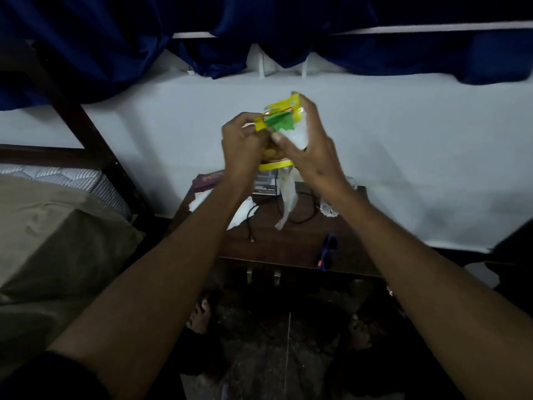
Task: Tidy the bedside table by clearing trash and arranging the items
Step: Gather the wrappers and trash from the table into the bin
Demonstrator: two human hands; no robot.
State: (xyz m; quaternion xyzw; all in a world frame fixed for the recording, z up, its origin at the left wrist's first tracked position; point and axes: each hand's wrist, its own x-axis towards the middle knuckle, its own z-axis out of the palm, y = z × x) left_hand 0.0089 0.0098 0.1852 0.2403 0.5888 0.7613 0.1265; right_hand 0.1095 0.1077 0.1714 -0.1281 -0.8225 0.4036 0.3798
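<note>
A yellow and green snack packet [278, 121] is held up in front of the white wall, above the dark wooden bedside table [288, 243]. My left hand [245, 148] grips its left side. My right hand [310, 145] closes around its right side together with a clear plastic bag [288, 194] that dangles down toward the table. Both hands hide the packet's middle.
On the table lie a black cable [253, 217], white paper [242, 215], a purple box [209, 180], a small boxed item [264, 184], crumpled clear plastic [328, 209] and blue sunglasses [327, 251]. A bed [57, 226] stands to the left. Blue curtains [115, 39] hang above.
</note>
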